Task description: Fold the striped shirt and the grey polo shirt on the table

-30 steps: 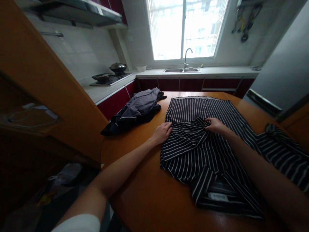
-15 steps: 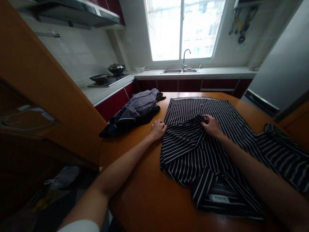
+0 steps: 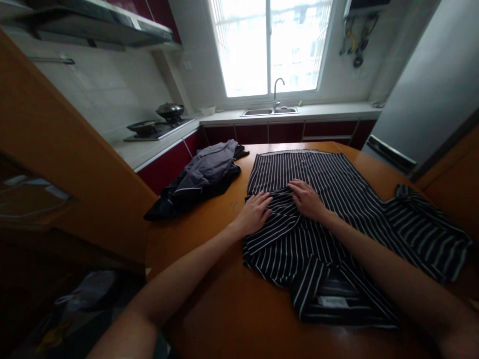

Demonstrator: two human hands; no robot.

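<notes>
A black shirt with white stripes [image 3: 337,199] lies spread on the wooden table, its collar and a white label towards me. One sleeve is folded inward over the body; the other reaches out to the right. My left hand [image 3: 255,214] rests on the folded sleeve near the shirt's left edge, fingers extended. Close beside it, my right hand [image 3: 307,199] lies on the inner part of that sleeve, its fingers stretched out on the cloth. Neither hand grips anything that I can see.
Grey and black garments [image 3: 205,174] lie heaped on the table's [image 3: 209,294] left side. Beyond are a stove with a lidded pan [image 3: 170,110], a sink [image 3: 258,112] beneath the window, and a fridge [image 3: 415,89] at the right. A wooden panel [image 3: 75,134] stands at the left.
My right hand has let go of the sleeve's end and now lies flat on it. My left hand has moved from the shirt's edge onto the folded sleeve. The view has shifted slightly right.
</notes>
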